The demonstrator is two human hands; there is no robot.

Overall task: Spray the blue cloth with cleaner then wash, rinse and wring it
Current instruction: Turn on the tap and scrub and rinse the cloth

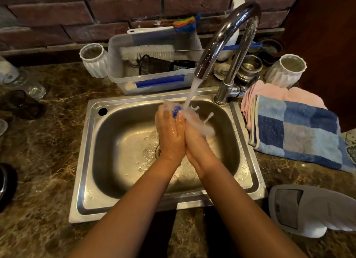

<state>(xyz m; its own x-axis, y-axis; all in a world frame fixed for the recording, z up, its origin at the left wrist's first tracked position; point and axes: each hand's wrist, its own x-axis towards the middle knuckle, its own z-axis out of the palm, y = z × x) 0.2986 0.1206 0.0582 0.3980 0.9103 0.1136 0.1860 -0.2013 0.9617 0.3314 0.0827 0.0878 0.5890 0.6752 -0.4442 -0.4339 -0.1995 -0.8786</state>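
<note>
Head view: blue cloth (176, 111) between both hands' grip.

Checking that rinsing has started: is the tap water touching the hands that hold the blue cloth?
Touching. The head view shows the water stream landing on the right hand, splashing beside the blue cloth pressed against the left hand.

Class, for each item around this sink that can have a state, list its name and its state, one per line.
Tap: running.
Blue cloth: bunched between both hands, under the stream.
Left hand: closed on the cloth.
Right hand: closed on the cloth.
Sink: wet, not filled.
Checked towel: folded.
</note>
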